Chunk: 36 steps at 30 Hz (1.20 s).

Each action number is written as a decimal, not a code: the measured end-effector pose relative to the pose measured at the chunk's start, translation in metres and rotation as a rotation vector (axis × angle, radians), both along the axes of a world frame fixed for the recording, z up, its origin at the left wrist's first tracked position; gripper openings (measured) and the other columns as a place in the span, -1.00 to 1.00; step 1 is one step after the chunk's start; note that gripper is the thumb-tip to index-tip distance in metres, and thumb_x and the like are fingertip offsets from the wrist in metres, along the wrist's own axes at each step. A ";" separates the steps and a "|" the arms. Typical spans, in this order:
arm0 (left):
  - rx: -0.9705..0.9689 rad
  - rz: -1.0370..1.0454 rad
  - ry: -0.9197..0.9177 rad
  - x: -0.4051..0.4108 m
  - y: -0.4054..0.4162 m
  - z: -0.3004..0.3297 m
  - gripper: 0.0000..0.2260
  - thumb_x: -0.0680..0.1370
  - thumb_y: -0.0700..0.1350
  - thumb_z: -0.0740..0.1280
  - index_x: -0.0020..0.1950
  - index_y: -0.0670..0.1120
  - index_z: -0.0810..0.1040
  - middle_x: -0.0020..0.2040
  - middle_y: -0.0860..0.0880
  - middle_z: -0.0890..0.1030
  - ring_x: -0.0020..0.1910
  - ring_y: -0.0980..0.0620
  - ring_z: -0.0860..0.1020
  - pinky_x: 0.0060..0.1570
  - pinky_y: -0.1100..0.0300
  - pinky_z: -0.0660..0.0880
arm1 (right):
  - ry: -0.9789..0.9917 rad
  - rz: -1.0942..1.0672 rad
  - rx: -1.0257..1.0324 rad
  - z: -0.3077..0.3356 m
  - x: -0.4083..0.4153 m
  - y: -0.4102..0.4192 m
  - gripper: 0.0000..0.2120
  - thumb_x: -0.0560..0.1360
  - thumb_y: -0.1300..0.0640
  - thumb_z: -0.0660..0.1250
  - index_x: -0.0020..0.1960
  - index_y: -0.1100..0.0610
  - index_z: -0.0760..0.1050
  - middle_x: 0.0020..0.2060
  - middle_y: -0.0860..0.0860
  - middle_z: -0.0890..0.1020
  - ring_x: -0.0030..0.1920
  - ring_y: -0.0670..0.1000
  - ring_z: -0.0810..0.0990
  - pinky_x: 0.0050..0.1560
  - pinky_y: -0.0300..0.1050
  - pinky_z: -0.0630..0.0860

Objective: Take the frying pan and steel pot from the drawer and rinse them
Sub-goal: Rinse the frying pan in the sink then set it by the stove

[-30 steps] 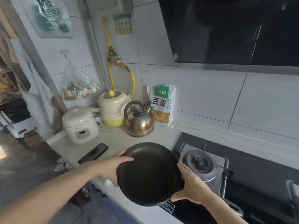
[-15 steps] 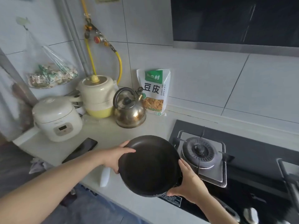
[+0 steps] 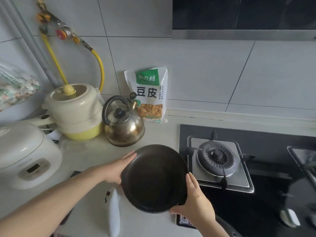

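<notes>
The frying pan, dark and round, is held up over the front edge of the counter, just beside the stove's left edge, its hollow tilted toward the person. The left hand cups the pan's left rim with fingers laid flat against it; the right hand clasps the lower right rim, thumb under the edge. Behind the pan, toward the counter's back edge, a steel kettle stands beside a cream and yellow pot, with a food packet leaning on the tiled wall. A white rice cooker sits at the counter's left end. The burner is bare.
</notes>
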State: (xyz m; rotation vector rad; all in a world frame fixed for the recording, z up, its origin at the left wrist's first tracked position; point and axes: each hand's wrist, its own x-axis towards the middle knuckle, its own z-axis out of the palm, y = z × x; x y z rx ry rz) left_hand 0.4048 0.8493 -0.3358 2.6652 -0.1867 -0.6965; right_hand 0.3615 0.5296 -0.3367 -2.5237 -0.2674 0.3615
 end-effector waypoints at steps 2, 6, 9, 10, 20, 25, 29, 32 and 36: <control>0.026 -0.038 -0.010 0.008 0.006 0.000 0.05 0.41 -0.16 0.51 0.57 0.01 -0.26 0.55 0.14 -0.29 0.55 0.10 -0.04 0.31 0.44 0.08 | 0.009 -0.044 -0.013 -0.003 -0.003 0.010 0.20 0.21 -0.18 0.58 0.59 -0.02 -0.12 0.57 -0.12 -0.04 0.47 -0.12 0.28 0.11 -0.25 0.46; 0.111 -0.109 0.007 0.022 0.015 0.000 0.05 0.41 -0.14 0.50 0.57 0.08 -0.27 0.52 0.22 -0.34 0.32 0.07 0.41 0.06 0.38 0.45 | 0.028 -0.123 -0.057 -0.008 -0.011 0.026 0.22 0.23 -0.21 0.56 0.59 0.03 -0.18 0.57 -0.14 -0.14 0.41 -0.13 0.35 0.04 -0.29 0.46; 0.158 -0.152 0.015 0.034 0.020 -0.001 0.05 0.41 -0.12 0.50 0.56 0.12 -0.28 0.51 0.25 -0.37 -0.10 0.18 0.49 -0.25 0.44 0.43 | 0.013 -0.141 -0.098 -0.009 -0.016 0.034 0.23 0.27 -0.25 0.53 0.59 0.08 -0.22 0.57 -0.10 -0.19 0.42 -0.10 0.35 0.05 -0.28 0.48; 0.180 -0.171 0.010 0.037 0.021 0.000 0.06 0.41 -0.12 0.50 0.56 0.14 -0.28 0.50 0.26 -0.38 -0.15 0.17 0.50 -0.26 0.39 0.46 | 0.011 -0.147 -0.116 -0.009 -0.017 0.036 0.22 0.27 -0.27 0.52 0.59 0.09 -0.22 0.57 -0.10 -0.21 0.44 -0.08 0.32 0.08 -0.26 0.49; 0.252 -0.316 -0.123 0.067 0.026 -0.006 -0.03 0.44 -0.17 0.44 0.57 0.13 -0.22 0.49 0.29 -0.37 0.51 0.07 0.17 0.25 0.25 0.38 | 0.049 -0.263 -0.184 -0.008 -0.025 0.065 0.15 0.34 -0.30 0.46 0.58 0.15 -0.18 0.56 -0.01 -0.25 0.41 0.05 0.34 0.19 -0.10 0.50; 0.388 -0.404 -0.164 0.079 0.025 0.002 -0.12 0.49 -0.18 0.38 0.58 0.08 -0.17 0.56 0.17 -0.28 0.52 -0.03 0.20 0.25 0.19 0.37 | 0.098 -0.318 -0.125 -0.010 -0.031 0.087 0.12 0.36 -0.29 0.45 0.58 0.15 -0.16 0.57 0.03 -0.22 0.36 0.06 0.42 0.24 -0.11 0.46; 0.449 -0.434 -0.124 0.085 0.024 0.012 0.00 0.40 -0.22 0.49 0.59 0.05 -0.14 0.58 0.14 -0.23 0.51 -0.03 0.20 0.31 0.17 0.34 | 0.081 -0.309 -0.102 -0.016 -0.031 0.087 0.13 0.34 -0.32 0.44 0.57 0.16 -0.15 0.57 0.04 -0.21 0.31 0.03 0.47 0.19 -0.15 0.48; 0.441 -0.462 -0.069 0.088 0.026 0.018 0.07 0.34 -0.16 0.57 0.59 0.02 -0.14 0.58 0.13 -0.22 0.54 0.01 0.09 0.39 0.15 0.25 | 0.059 -0.277 -0.103 -0.019 -0.028 0.083 0.17 0.33 -0.35 0.41 0.58 0.16 -0.21 0.56 0.03 -0.26 0.32 0.02 0.47 0.17 -0.18 0.48; 0.415 -0.454 -0.015 0.089 0.033 0.019 0.13 0.29 -0.04 0.61 0.59 0.03 -0.15 0.56 0.17 -0.24 0.56 0.04 0.02 0.46 0.06 0.22 | 0.037 -0.254 -0.095 -0.021 -0.028 0.080 0.19 0.32 -0.37 0.42 0.58 0.15 -0.23 0.55 0.00 -0.29 0.32 0.01 0.47 0.13 -0.18 0.50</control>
